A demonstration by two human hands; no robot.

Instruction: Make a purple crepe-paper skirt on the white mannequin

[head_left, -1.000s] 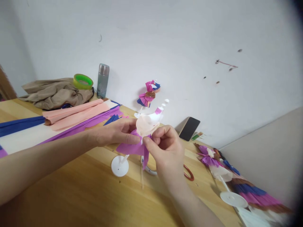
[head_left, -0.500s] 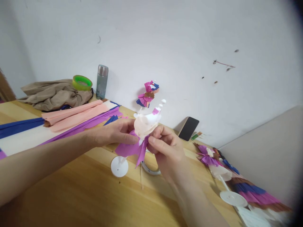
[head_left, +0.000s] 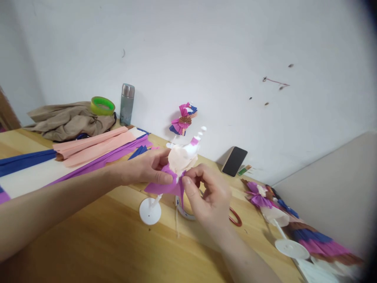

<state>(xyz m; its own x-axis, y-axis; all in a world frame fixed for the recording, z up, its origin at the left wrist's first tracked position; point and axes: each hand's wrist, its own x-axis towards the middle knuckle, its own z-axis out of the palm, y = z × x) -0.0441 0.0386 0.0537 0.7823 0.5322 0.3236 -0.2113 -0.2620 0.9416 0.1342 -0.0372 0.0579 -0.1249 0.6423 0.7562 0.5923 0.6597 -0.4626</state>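
Observation:
A small white mannequin stand [head_left: 193, 148], tilted, is between my hands above the table. Cream paper [head_left: 178, 158] covers its upper part, and purple crepe paper [head_left: 165, 184] hangs round its middle. My left hand [head_left: 150, 167] holds the purple paper from the left, thumb across it. My right hand [head_left: 207, 190] pinches the purple paper's edge at the right with thumb and forefinger. The stand's round white base [head_left: 150, 211] shows below. Under my hands lies a tape roll [head_left: 188, 215], partly covered.
Left lie crepe paper strips [head_left: 97, 146], a brown cloth [head_left: 70, 120] and a green tape roll [head_left: 102, 106]. A flask [head_left: 127, 104], a dressed figure [head_left: 185, 120] and a phone [head_left: 235, 161] stand along the wall. Right are a red handle [head_left: 235, 217] and another dressed stand [head_left: 275, 216].
My right hand has shifted its pinch on the purple paper and curled its fingers. The paper's hanging end has swung inward, and a red handle now shows beside my right wrist.

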